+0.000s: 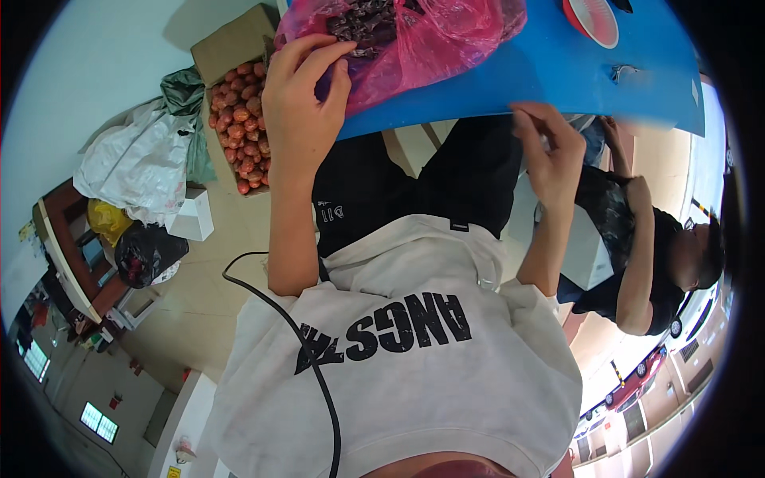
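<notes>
My left hand [307,103] reaches over the near left part of a pink plastic bag [438,44] on the blue table. Its thumb and fingers are apart, with the fingertips beside a heap of dark, shrivelled pieces [368,28] in the bag. What these pieces are, I cannot make out. At the table's near edge, to the right of the bag, my right hand [551,147] is closed, with thumb and forefinger tips together. Whatever may be between them is too small to name.
On the blue table [510,88] are a red-rimmed bowl [594,22] and a small shiny item [625,73]. A cardboard box of reddish round produce [239,127] stands left of my legs. A co-worker [653,263] sits at the right. A black cable [315,358] crosses my shirt.
</notes>
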The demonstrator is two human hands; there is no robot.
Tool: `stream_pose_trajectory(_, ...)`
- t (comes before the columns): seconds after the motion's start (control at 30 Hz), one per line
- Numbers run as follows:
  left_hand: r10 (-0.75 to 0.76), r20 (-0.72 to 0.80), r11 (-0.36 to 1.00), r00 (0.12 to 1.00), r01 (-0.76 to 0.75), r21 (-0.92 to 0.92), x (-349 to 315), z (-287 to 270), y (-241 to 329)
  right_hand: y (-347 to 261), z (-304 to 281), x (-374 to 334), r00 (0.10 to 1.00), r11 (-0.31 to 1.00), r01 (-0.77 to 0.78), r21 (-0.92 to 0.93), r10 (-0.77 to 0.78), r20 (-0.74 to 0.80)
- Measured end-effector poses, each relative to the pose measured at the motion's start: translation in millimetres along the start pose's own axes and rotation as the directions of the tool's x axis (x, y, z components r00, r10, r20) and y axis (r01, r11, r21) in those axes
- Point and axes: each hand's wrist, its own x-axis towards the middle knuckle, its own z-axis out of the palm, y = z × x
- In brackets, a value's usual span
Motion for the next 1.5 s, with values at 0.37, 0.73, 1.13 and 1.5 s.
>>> stream_pose_trajectory(0.37, -0.602, -0.265, 0.798, 0.753, 0.567, -0.204, -78.6, -47.2, -98.0, -52.2, 106.4, 81.2, 0.752, 0.628, 0.617, -0.475, -0.648, 0.119)
stream_pose_trajectory(0.73, -0.709, 0.038, 0.368, 0.704, 0.323, 0.872, -385.9, 35.0, -278.7, -66.8, 50.5, 68.6, 0.933, 0.941, 0.216, 0.26, -0.277, 0.228)
stream_pose_trajectory(1.13, -0.806, -0.057, 0.505, 0.589, 0.734, 0.454, -353.5, -0.8, -267.5, -33.5, -39.3, 77.4, 0.978, 0.791, 0.209, 0.575, -0.159, -0.137)
stream_pose_trajectory(1.5, -0.886, -0.1, 0.438, 0.453, 0.888, 0.144, -269.9, -10.0, -217.2, 31.3, -116.4, 143.7, 0.871, 0.817, 0.152, -0.557, -0.377, -0.316)
